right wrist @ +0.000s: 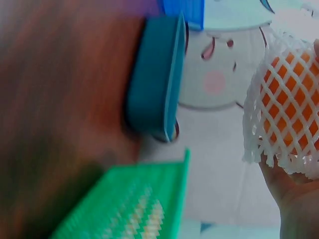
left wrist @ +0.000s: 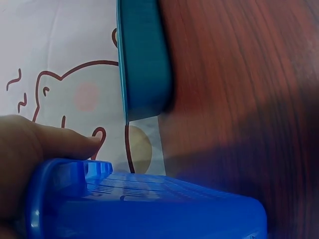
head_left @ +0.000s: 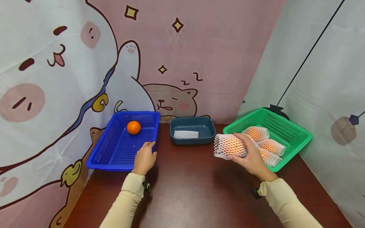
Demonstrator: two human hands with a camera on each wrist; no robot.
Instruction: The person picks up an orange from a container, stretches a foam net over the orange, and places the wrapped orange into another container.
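My right hand (head_left: 251, 155) holds an orange in a white foam net sleeve (head_left: 230, 145), off the near left side of the green basket (head_left: 296, 136). In the right wrist view the netted orange (right wrist: 291, 107) fills the right edge, with part of the hand below it. My left hand (head_left: 144, 158) grips the right rim of the blue basket (head_left: 114, 158), near its front corner. Some of its fingers are hidden by the basket wall in the left wrist view. A bare orange (head_left: 133, 127) sits toward the back of the blue basket.
Several netted oranges (head_left: 271, 147) lie in the green basket. Between the baskets stands a dark teal tray (head_left: 194, 140) with a white foam net sleeve (head_left: 186, 134) lying flat inside. Behind them hangs a cartoon-print cloth (head_left: 216, 63); all stand on a brown table (head_left: 188, 190).
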